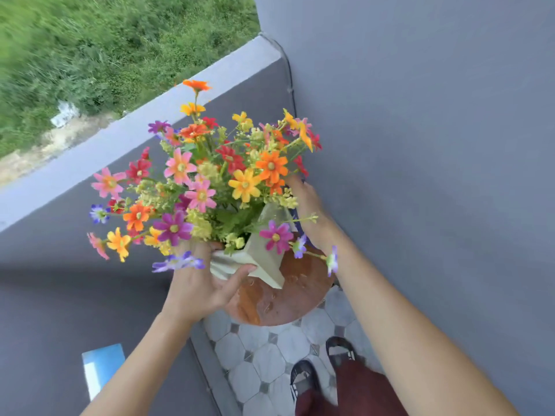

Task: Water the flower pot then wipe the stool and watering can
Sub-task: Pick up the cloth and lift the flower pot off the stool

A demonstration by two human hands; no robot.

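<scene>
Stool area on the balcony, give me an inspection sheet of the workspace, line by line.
Surface: round orange stool top shows water drops.
Job's things: angular pale flower pot of bright flowers tilted over the stool; watering can and cloth not seen.
Clutter: blue and white object at lower left.
Hands: left hand grips the pot's near side; right hand reaches behind it, partly hidden.
Cables: dark cable in the wall corner.
Surroundings: grey walls, tiled floor, grass beyond.
</scene>
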